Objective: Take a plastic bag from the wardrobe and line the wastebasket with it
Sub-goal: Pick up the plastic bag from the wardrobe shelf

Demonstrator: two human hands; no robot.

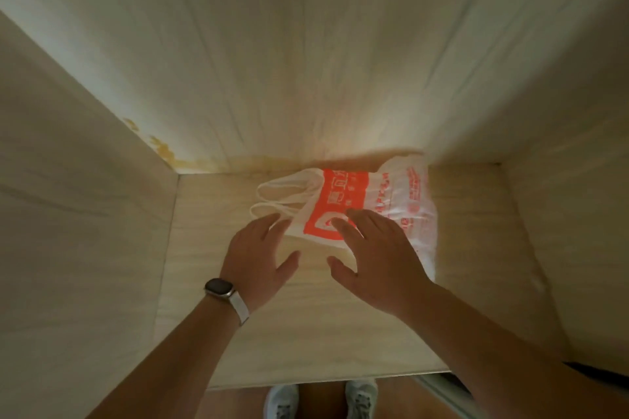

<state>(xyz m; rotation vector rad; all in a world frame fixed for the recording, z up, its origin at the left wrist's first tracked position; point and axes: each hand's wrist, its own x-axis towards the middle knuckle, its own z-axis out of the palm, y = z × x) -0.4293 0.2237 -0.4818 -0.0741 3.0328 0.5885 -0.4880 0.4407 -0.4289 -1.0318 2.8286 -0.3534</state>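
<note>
A white plastic bag (pixel 381 201) with orange-red print lies flat on the wardrobe shelf (pixel 211 221), against the back panel, its two handle loops pointing left. My left hand (pixel 258 255), with a watch on the wrist, hovers at the bag's near left corner by the handles, fingers spread. Over the bag's near edge my right hand (pixel 377 255) reaches with spread fingers, its fingertips on or just above the orange print. Neither hand holds the bag. No wastebasket is in view.
Pale wood side walls (pixel 85 231) of the wardrobe close in left and right, and the back panel (pixel 306 61) has yellowish stains along its lower left edge. Below the shelf's front edge I see the wooden floor and my two white shoes (pixel 282 401).
</note>
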